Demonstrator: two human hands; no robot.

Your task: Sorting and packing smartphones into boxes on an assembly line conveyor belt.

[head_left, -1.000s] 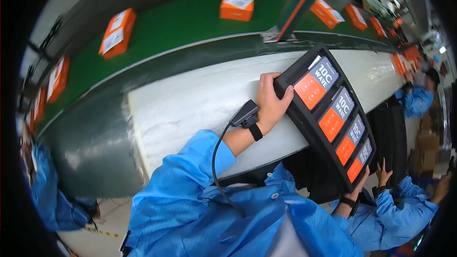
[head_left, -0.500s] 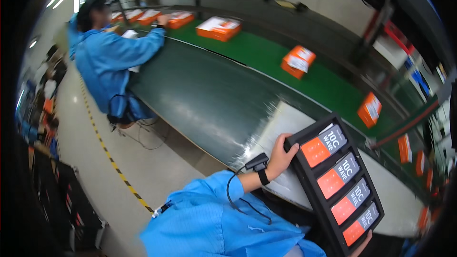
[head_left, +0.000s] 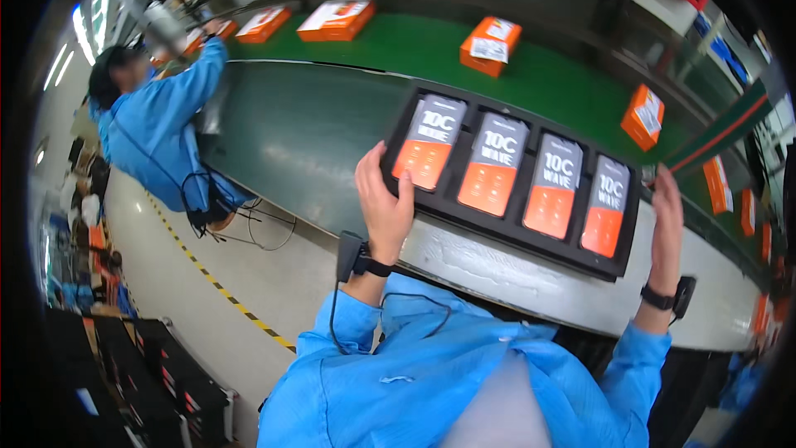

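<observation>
A black tray [head_left: 461,149] lies slanted over the pale worktop in front of me. Several phone-shaped slabs sit side by side in its slots, each with a grey and orange printed face, such as the leftmost slab [head_left: 429,143]. My left hand [head_left: 386,211] holds the tray's left end, thumb over the near corner and fingers along the outer side. Beyond the tray's right end, my right hand [head_left: 666,228] is upright with fingers stretched out. It appears slightly apart from the tray and holds nothing.
Orange and white boxes, one of them a box [head_left: 491,46], sit along the green conveyor belt [head_left: 414,41] behind the worktop. A co-worker [head_left: 157,129] in blue stands at the far left. Black crates [head_left: 157,373] and striped floor tape [head_left: 217,286] are at the left.
The tray has swung from a steep tilt at the right to nearly level over the worktop. My right hand has come off its near end and opened. The view has turned.
</observation>
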